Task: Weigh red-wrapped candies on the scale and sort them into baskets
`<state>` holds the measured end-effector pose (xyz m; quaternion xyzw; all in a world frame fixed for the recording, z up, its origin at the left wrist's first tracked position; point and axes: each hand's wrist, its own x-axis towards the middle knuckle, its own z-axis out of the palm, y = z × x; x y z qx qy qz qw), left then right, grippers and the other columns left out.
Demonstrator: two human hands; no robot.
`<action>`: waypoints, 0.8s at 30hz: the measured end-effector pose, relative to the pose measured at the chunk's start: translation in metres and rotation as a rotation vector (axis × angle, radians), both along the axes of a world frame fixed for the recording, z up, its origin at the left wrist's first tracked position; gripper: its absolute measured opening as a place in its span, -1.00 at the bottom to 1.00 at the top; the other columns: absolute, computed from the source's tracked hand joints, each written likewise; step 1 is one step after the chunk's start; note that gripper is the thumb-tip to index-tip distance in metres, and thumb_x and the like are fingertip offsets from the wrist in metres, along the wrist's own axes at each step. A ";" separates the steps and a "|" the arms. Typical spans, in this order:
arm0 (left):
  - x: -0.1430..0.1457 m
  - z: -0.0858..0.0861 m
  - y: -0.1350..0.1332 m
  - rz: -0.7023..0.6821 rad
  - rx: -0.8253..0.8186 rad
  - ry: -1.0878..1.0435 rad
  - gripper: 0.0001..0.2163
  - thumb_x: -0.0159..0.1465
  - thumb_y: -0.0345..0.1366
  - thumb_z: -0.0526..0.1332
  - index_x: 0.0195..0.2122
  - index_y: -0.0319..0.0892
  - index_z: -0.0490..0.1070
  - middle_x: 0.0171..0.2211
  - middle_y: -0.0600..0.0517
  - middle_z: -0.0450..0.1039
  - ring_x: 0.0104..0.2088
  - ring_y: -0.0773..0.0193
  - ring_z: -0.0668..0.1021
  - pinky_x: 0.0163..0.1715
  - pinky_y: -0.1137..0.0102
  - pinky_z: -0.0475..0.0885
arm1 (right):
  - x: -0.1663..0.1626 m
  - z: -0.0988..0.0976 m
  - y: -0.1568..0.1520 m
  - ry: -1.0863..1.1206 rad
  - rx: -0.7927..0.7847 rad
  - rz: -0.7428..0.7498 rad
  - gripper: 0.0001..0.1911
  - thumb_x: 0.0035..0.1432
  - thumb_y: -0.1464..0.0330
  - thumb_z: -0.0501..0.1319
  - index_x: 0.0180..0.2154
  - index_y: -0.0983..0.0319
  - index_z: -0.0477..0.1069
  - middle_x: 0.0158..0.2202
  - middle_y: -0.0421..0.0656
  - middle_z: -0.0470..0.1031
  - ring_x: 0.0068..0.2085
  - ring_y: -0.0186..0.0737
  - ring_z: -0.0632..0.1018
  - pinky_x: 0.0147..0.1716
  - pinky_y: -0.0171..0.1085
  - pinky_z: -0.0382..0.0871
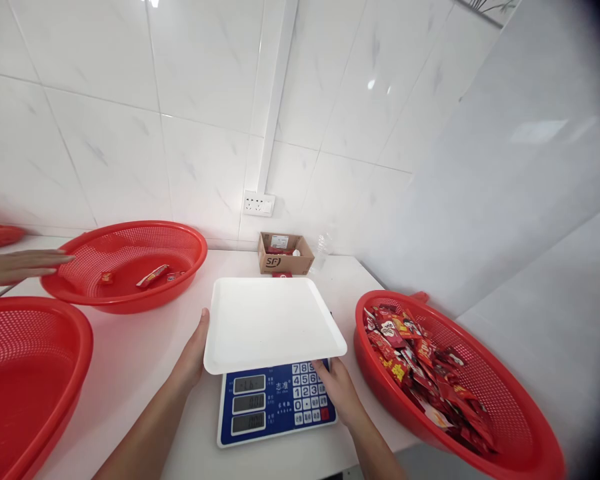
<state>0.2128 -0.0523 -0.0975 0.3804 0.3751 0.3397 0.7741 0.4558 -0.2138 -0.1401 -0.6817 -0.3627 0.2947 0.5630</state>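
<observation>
White tiled walls (130, 80) meet in a corner behind a white counter (145, 347). On the counter stand three red mesh baskets. The right basket (505, 407) is full of red snack packets (420, 373). The far left basket (130, 300) holds only a few packets, and the near left basket (30, 373) shows none in the part I can see.

Between the baskets, in front of me, is a blue electronic scale (275, 407) with a white plastic tray (270, 320) on top of it. The tray covers the upper part of the keypad and sits a little turned against the scale body.

My left hand (196, 350) is open and flat, its fingers straight along the left edge of the tray and touching it. My right hand (337, 390) is at the front right corner. Its fingers go under the rim, so I cannot tell if they pinch the tray or only support it.

To seat the tray well, I think both hands should keep it level, turn it square to the scale and centre it. Neither hand should rest its weight on the tray, or the display reads wrong.

Another person's hand (20, 267) hovers at the rim of the far left basket. A small cardboard box (285, 261) stands at the wall, under a socket (259, 204).
</observation>
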 end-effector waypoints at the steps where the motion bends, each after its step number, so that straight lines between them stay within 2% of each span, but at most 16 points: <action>1: -0.001 0.000 0.001 0.009 -0.006 -0.001 -0.38 0.36 0.13 -0.11 0.23 -0.21 0.31 0.07 -0.17 0.51 0.18 -0.03 0.43 0.23 0.16 0.21 | -0.001 -0.001 0.002 0.000 -0.001 -0.003 -0.45 0.02 0.00 0.28 -0.05 0.22 0.50 -0.02 0.01 0.58 0.10 0.17 0.49 0.04 0.05 0.39; 4: -0.001 0.002 0.001 0.036 -0.008 -0.011 -0.39 0.36 0.12 -0.08 0.23 -0.20 0.30 0.05 -0.17 0.52 0.14 -0.05 0.47 0.20 0.15 0.26 | -0.002 -0.001 0.007 0.002 0.000 -0.005 -0.46 0.02 0.02 0.28 -0.06 0.24 0.50 -0.01 0.01 0.58 0.10 0.18 0.49 0.04 0.03 0.39; 12: -0.003 0.003 0.001 0.067 0.021 -0.025 -0.44 0.35 0.08 0.02 0.21 -0.18 0.32 0.05 -0.14 0.53 0.14 -0.06 0.47 0.22 0.16 0.23 | -0.005 0.003 0.003 0.049 0.021 0.000 -0.47 0.01 0.02 0.30 -0.07 0.24 0.51 0.00 0.01 0.57 0.06 0.15 0.52 0.06 0.01 0.37; 15: -0.004 0.000 0.003 0.058 0.029 -0.029 -0.44 0.33 0.09 0.04 0.21 -0.16 0.33 0.08 -0.13 0.51 0.17 -0.06 0.44 0.22 0.16 0.22 | -0.002 0.002 -0.001 0.090 0.028 0.015 -0.47 0.01 0.01 0.30 -0.12 0.27 0.54 -0.11 0.03 0.62 -0.07 0.16 0.60 -0.06 0.03 0.45; 18: -0.005 -0.003 0.003 0.049 0.031 -0.032 -0.43 0.32 0.12 0.04 0.20 -0.14 0.34 0.12 -0.12 0.47 0.20 -0.08 0.39 0.23 0.15 0.21 | 0.007 -0.002 -0.005 0.079 0.039 -0.039 -0.44 0.08 -0.05 0.19 -0.17 0.30 0.56 -0.21 0.05 0.65 -0.14 0.17 0.62 -0.12 0.05 0.47; 20: -0.005 -0.003 0.003 0.044 0.033 -0.034 -0.42 0.31 0.13 0.05 0.20 -0.13 0.34 0.14 -0.11 0.45 0.23 -0.08 0.36 0.23 0.15 0.21 | 0.017 -0.004 -0.004 0.017 0.055 -0.105 -0.45 0.15 -0.03 0.14 -0.13 0.30 0.54 -0.13 0.04 0.62 -0.04 0.14 0.57 -0.02 0.05 0.40; 22: -0.005 -0.002 0.002 0.041 0.034 -0.037 -0.42 0.31 0.13 0.05 0.21 -0.13 0.33 0.16 -0.10 0.43 0.25 -0.07 0.33 0.24 0.17 0.20 | 0.028 -0.005 0.001 -0.076 0.069 -0.161 -0.54 0.20 0.06 0.17 -0.06 0.27 0.49 0.02 0.01 0.54 0.09 0.08 0.48 0.11 0.07 0.28; 24: -0.005 -0.001 0.000 0.035 0.035 -0.042 -0.43 0.31 0.12 0.05 0.22 -0.13 0.31 0.17 -0.09 0.42 0.25 -0.05 0.32 0.24 0.19 0.19 | 0.039 -0.004 0.010 -0.174 0.074 -0.186 -0.62 0.24 0.17 0.21 0.00 0.25 0.43 0.13 -0.02 0.43 0.15 0.02 0.41 0.15 0.10 0.22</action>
